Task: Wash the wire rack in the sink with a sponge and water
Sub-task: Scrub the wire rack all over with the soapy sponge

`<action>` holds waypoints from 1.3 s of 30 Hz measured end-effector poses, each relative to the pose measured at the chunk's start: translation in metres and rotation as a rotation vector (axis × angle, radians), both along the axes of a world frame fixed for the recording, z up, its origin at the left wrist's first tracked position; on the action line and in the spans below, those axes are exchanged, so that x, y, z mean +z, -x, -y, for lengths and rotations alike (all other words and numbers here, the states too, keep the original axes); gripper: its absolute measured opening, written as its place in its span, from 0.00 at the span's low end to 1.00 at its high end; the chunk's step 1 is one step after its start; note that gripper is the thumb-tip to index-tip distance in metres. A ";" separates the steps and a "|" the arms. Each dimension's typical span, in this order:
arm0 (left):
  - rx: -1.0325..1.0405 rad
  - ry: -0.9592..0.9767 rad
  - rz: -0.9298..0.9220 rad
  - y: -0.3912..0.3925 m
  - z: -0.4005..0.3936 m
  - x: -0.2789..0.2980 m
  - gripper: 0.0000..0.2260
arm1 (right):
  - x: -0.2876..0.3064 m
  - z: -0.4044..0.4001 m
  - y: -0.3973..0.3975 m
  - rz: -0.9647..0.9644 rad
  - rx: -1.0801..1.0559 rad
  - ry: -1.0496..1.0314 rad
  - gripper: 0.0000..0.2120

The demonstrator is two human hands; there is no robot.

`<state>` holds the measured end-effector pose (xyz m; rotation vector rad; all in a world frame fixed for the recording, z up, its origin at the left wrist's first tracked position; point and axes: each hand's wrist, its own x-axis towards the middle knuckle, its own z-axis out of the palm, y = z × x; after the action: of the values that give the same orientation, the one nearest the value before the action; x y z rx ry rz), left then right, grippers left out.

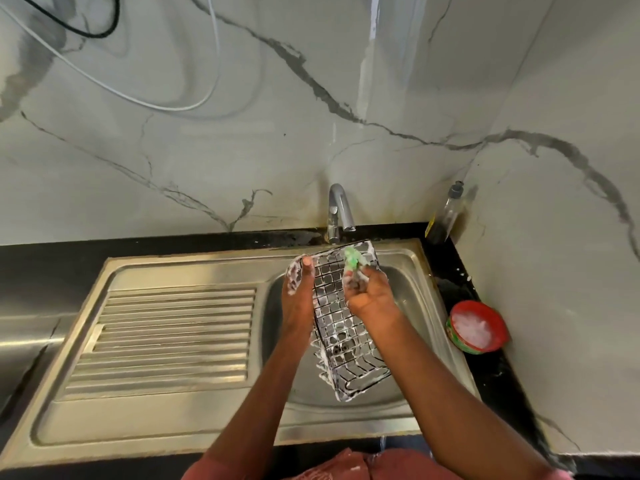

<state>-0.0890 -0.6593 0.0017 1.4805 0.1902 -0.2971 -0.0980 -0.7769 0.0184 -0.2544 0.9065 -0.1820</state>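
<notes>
Held tilted over the sink basin (408,292), the soapy wire rack (343,327) runs lengthwise away from the person, left hand (298,285) gripping its far left edge, right hand (367,289) pinching a green sponge (352,258) against its upper end.

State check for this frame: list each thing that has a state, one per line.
wire rack: soapy, held tilted over the sink basin
sponge: green, pressed on the rack's top end
left hand: sudsy, grips the rack's edge
right hand: holds the sponge
tap: no water visible
red bowl: foam inside
</notes>
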 end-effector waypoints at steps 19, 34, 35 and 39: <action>-0.130 -0.093 0.112 -0.006 0.008 -0.004 0.21 | -0.018 -0.021 0.029 -0.132 0.870 2.317 0.16; -0.188 -0.410 0.345 0.000 0.003 0.020 0.30 | -0.009 0.017 0.031 -0.431 1.516 2.680 0.17; -0.189 -0.400 0.353 0.000 0.002 0.020 0.25 | -0.010 0.016 0.034 -0.440 1.524 2.675 0.16; -0.191 -0.377 0.304 0.003 0.001 0.018 0.18 | -0.020 0.010 0.060 -0.488 1.512 2.574 0.15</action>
<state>-0.0924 -0.6600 0.0194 1.9006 -0.1496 -0.1914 -0.1584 -0.7872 -0.0018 -3.2850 0.1093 0.2871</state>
